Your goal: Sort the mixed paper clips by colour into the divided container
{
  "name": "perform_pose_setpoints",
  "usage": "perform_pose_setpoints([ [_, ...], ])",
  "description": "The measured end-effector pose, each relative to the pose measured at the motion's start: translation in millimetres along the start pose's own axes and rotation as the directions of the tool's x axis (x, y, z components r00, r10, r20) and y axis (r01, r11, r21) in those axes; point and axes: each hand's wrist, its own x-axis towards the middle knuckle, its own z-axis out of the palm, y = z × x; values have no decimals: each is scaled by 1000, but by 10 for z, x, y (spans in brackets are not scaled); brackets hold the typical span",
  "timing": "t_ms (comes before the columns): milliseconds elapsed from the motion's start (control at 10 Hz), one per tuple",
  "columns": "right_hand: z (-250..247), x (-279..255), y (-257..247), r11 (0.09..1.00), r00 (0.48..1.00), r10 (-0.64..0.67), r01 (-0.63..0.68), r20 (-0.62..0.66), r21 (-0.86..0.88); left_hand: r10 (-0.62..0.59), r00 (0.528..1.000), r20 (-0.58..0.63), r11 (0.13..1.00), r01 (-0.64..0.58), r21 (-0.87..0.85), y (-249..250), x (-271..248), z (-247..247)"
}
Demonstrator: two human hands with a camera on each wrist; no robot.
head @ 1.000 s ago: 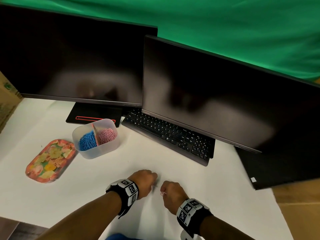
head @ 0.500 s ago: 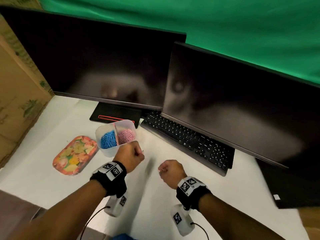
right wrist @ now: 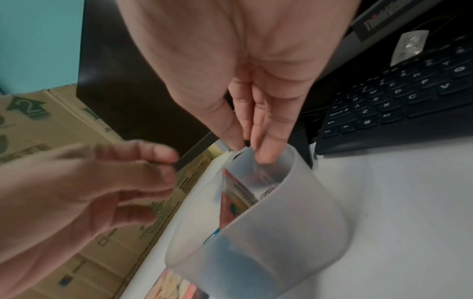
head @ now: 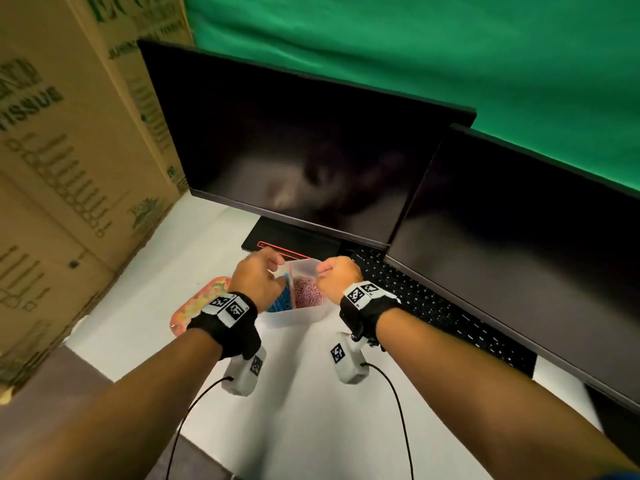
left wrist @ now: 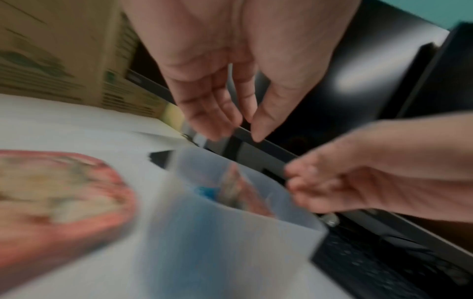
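Blue clips [head: 278, 303] and pink clips [head: 306, 294] lie separated in the divided container [head: 298, 315]. Left hand [head: 256, 280] released; right hand [head: 337, 277] pinched, contents indiscernible. Sorting appears nearly complete.

1. The head view is evenly and fairly brightly lit from above; the white table [head: 304, 393] is bright, nearly washed out at lower centre.
2. Both dark monitor screens [head: 311, 161] carry soft, smeared reflections rather than hard glare.
3. Wide-angle distortion bends the cardboard boxes [head: 62, 150] at the left edge, and their print is smeared by motion.
4. The left wrist view is dimmer and heavily motion-blurred; the patterned tray [left wrist: 58, 202] at lower left is a smear.
5. The right wrist view is sharper: the keyboard [right wrist: 399, 97] at upper right shows readable keys, while the left hand [right wrist: 89, 192] at centre left is blurred.
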Motion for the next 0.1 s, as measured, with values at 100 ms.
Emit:
perform_pose_setpoints([
  [100, -20, -40, 76, 997, 997, -64, 66, -49, 32, -52, 999, -2, 981, 52, 188, -387, -73, -298],
])
